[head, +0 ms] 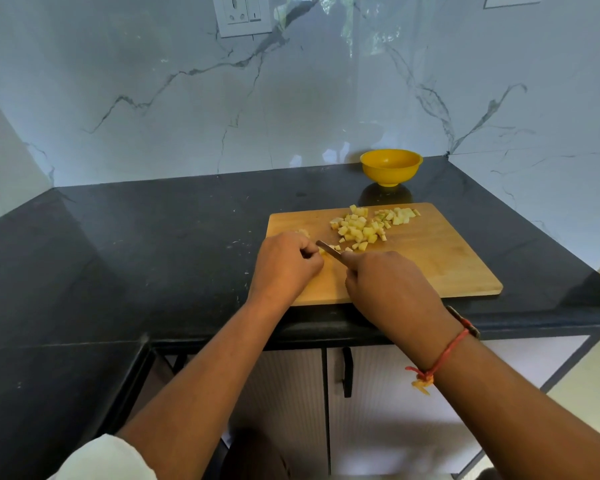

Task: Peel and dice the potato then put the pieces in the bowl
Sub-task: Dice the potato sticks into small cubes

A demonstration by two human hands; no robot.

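My left hand (286,263) curls its fingers over the last bit of potato (321,251) near the board's (447,265) left edge, fingertips tucked in, I judge, to keep them off the blade; only a sliver of pale yellow flesh shows. My right hand (392,289) is wrapped round the handle of the knife (328,249), whose thin blade angles toward that bit, touching or just over it, I cannot tell which. The dice (357,228) lie farther back in two loose heaps of small, blocky, moist-looking cubes, out of the cutting spot. The board is smooth flat wood with rounded corners, on the dark speckled stone table (153,254). The bowl (391,167), glossy yellow and round, stands just behind the board; no pieces show in it.
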